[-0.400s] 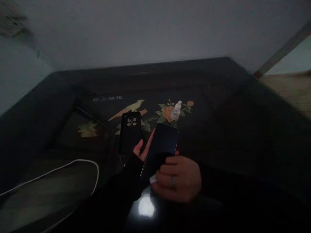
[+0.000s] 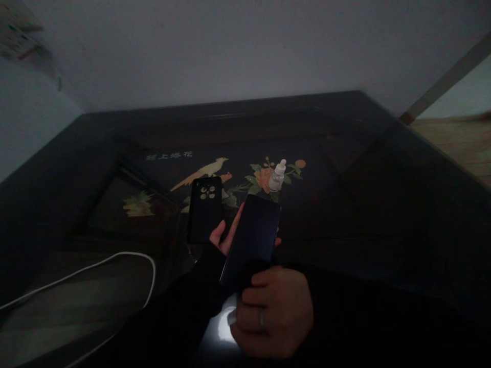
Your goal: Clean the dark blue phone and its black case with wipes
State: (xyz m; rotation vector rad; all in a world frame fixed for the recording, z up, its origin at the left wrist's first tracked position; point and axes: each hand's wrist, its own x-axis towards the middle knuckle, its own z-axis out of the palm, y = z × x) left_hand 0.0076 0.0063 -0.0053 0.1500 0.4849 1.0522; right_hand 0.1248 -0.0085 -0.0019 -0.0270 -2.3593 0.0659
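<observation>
My left hand (image 2: 224, 236) holds a dark smartphone (image 2: 255, 237) from beneath, its fingers curled round the edges and the screen facing up. At the phone's near end, my right hand (image 2: 272, 312) is closed on a small white cloth or wipe (image 2: 231, 318), of which only a bit shows. A ring is on one finger of that hand. A black phone case (image 2: 205, 208) with camera cutouts lies flat on the dark table (image 2: 345, 194) just left of the phone. A small clear dropper bottle (image 2: 277, 176) stands upright beyond the phone.
The table top has a painted bird and flowers (image 2: 215, 168). A white cable (image 2: 115, 258) loops over the lower surface at the left. A white wall rises behind the table. Pale wooden floor (image 2: 460, 143) shows at the far right.
My right hand has slid toward me along the phone, uncovering more of the screen. The phone, the case and the bottle stay where they were.
</observation>
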